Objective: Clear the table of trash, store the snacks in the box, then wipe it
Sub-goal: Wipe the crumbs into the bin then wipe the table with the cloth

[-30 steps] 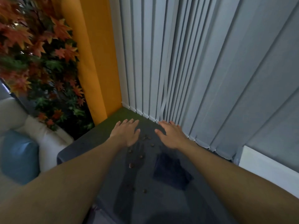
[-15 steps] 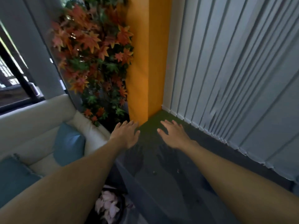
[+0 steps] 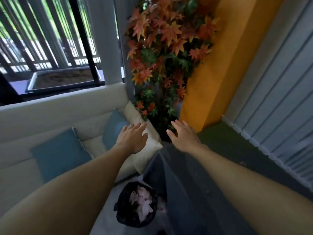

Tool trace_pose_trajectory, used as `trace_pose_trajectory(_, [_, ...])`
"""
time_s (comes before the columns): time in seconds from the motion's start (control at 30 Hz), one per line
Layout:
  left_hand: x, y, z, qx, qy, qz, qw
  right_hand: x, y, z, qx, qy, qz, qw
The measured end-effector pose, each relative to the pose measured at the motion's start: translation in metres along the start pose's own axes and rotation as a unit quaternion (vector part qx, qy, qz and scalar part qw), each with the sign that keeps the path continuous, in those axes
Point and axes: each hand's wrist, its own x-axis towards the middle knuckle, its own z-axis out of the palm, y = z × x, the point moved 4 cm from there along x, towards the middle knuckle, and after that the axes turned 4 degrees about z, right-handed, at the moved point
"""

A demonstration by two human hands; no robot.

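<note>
Both hands spread, empty

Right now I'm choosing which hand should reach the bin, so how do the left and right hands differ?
The left hand hovers in front of the white sofa, while the right hand is over the dark table. The left hand is nearer the black trash bin on the floor; the right hand is nearer the orange pillar. Both are open, palm down and empty.
</note>
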Motion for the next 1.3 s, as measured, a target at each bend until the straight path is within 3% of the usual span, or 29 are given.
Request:
trace_pose_trajectory(0.47, [0.029,-0.109,0.017,-0.009,-0.002,-0.159,0.987,0.128,-0.074,0.059,-0.018,-0.047,-0.117,0.992])
trace_pose_trajectory(0.67, [0.038,-0.135,0.036,-0.014,0.002,-0.181,0.983,0.158,-0.081,0.080,-0.017,-0.057,-0.133,0.989])
trace_pose_trajectory(0.93, [0.038,-0.151,0.077,-0.031,-0.025,-0.185,0.982,0.158,-0.081,0.128,0.020,-0.061,-0.111,0.992])
trace_pose_trajectory(1.3, [-0.015,-0.161,0.201,-0.092,-0.167,-0.182,0.965,0.111,-0.032,0.244,0.029,-0.138,-0.047,0.989])
